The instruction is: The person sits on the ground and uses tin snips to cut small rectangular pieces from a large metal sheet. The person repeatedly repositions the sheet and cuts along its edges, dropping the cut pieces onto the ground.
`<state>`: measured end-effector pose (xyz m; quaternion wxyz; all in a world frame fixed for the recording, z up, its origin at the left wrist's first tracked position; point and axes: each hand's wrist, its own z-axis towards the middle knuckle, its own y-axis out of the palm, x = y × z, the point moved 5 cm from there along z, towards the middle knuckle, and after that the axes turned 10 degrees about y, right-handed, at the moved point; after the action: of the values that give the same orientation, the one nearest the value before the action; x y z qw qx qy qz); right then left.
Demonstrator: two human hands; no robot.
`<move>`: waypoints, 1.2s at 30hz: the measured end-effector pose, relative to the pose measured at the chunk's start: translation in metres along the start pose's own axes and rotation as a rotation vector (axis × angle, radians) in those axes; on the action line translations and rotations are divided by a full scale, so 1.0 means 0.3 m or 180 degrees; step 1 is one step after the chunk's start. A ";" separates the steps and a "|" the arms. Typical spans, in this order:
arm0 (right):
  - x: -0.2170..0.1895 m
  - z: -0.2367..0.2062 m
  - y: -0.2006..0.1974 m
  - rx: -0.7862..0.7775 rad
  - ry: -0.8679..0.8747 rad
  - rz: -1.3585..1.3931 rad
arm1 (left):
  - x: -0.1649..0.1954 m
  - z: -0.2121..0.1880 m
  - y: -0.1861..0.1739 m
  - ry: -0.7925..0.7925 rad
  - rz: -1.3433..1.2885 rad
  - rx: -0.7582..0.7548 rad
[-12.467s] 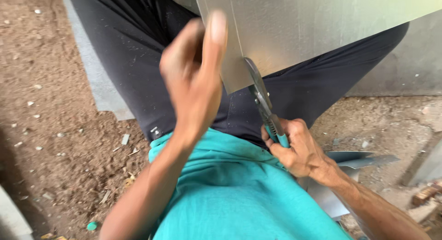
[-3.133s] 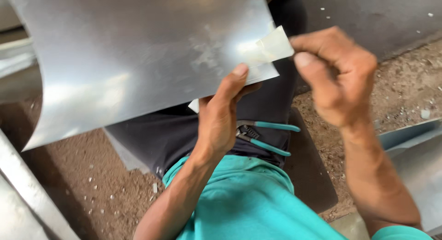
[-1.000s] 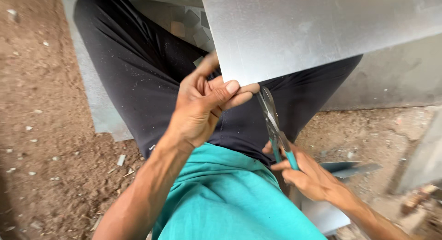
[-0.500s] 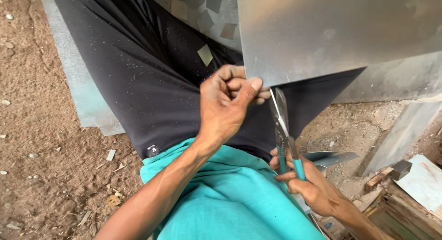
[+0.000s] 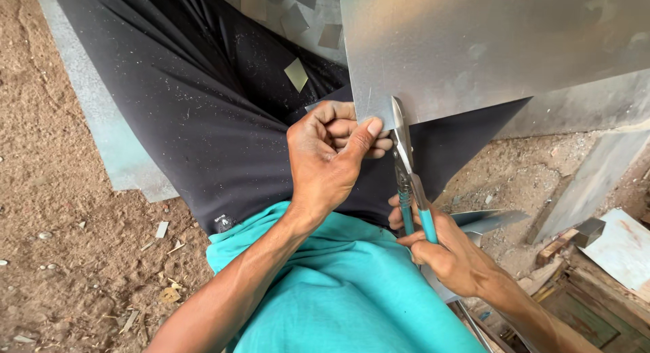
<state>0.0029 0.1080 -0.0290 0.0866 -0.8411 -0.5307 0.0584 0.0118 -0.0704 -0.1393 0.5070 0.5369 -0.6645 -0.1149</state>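
I see the metal sheet [image 5: 487, 48] filling the upper right of the frame, grey and dully shiny, its lower edge slanting down toward the middle. Below and left of it, black trousers [image 5: 183, 109] spread across the upper left and centre, with small cut squares of metal [image 5: 296, 74] lying on and above them. A teal shirt [image 5: 345, 292] fills the lower centre. Bare brown soil [image 5: 54, 245] runs down the left side, and wooden scraps [image 5: 582, 292] sit at the lower right.

My left hand [image 5: 328, 157] sits at the centre, fingers curled tight, thumb pressed on top of the sheet's lower corner, so it pinches that corner firmly. My right hand [image 5: 443, 248] is lower right of centre, closed round the teal handles of the tin snips [image 5: 406, 163]. The snips point up the frame, their blades on the sheet's lower edge just right of my left thumb. The handles lie nearly together; I cannot tell how far the blades are parted.
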 end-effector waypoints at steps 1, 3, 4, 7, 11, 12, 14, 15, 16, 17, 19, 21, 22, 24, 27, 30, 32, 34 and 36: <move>-0.001 0.002 0.001 0.0008 0.0024 -0.0036 | -0.001 -0.001 -0.002 -0.0010 0.0014 -0.0005; 0.002 0.002 -0.003 0.0043 0.0099 -0.0103 | -0.006 -0.002 -0.003 -0.0054 0.0020 -0.0024; 0.002 0.003 -0.007 0.0080 0.0099 -0.0097 | -0.005 -0.002 -0.002 -0.0019 0.0036 -0.0047; 0.004 0.003 -0.018 0.0163 0.0011 -0.0037 | 0.001 -0.004 -0.001 0.0022 0.0098 -0.0088; 0.008 0.012 -0.028 0.0290 -0.0137 -0.0058 | 0.013 -0.004 0.003 -0.0037 0.0138 -0.0064; 0.010 0.017 -0.030 0.0339 -0.0118 -0.0111 | 0.013 -0.003 0.003 -0.0045 0.0132 -0.0057; 0.008 0.025 -0.028 0.0411 -0.0250 -0.0242 | 0.009 0.000 0.000 -0.0039 0.0164 -0.0053; 0.007 0.027 -0.026 0.0446 -0.0312 -0.0306 | 0.004 -0.001 -0.003 -0.0040 0.0179 -0.0050; 0.009 0.030 -0.026 0.0490 -0.0316 -0.0324 | -0.003 -0.002 -0.007 -0.0054 0.0170 -0.0048; 0.011 0.032 -0.025 0.0534 -0.0322 -0.0343 | -0.010 -0.005 -0.011 -0.0066 0.0162 -0.0046; 0.017 0.035 -0.020 0.0554 -0.0373 -0.0324 | -0.019 -0.014 -0.020 -0.0096 0.0154 -0.0047; 0.026 0.037 -0.016 0.0537 -0.0463 -0.0255 | -0.018 -0.015 -0.022 -0.0123 0.0132 -0.0071; 0.036 0.040 -0.017 0.0552 -0.0435 -0.0236 | -0.008 -0.004 -0.018 -0.0017 0.0221 -0.0119; 0.059 0.047 -0.020 0.0595 -0.0391 -0.0199 | 0.018 0.034 -0.002 0.0207 0.0394 -0.0230; 0.099 0.049 -0.018 0.0604 -0.0428 -0.0251 | 0.054 0.141 0.018 0.0759 0.1565 0.0011; 0.141 0.044 -0.033 0.0851 -0.0358 -0.0566 | 0.025 0.210 0.052 0.0854 0.1660 -0.0033; 0.156 0.026 -0.042 0.0834 -0.0658 -0.0775 | 0.020 0.171 0.069 0.1457 0.1496 0.0227; 0.179 0.030 -0.057 0.0535 -0.0748 -0.0461 | 0.006 0.111 0.101 0.1885 0.1294 0.0330; 0.237 0.021 -0.054 -0.0183 -0.0466 0.0323 | 0.000 0.047 0.140 0.2273 0.1416 0.0659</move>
<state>0.0179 0.1795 -0.0322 0.0202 -0.8625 -0.4937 0.1087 -0.0246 -0.0591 -0.1166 0.6610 0.4347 -0.5549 0.2574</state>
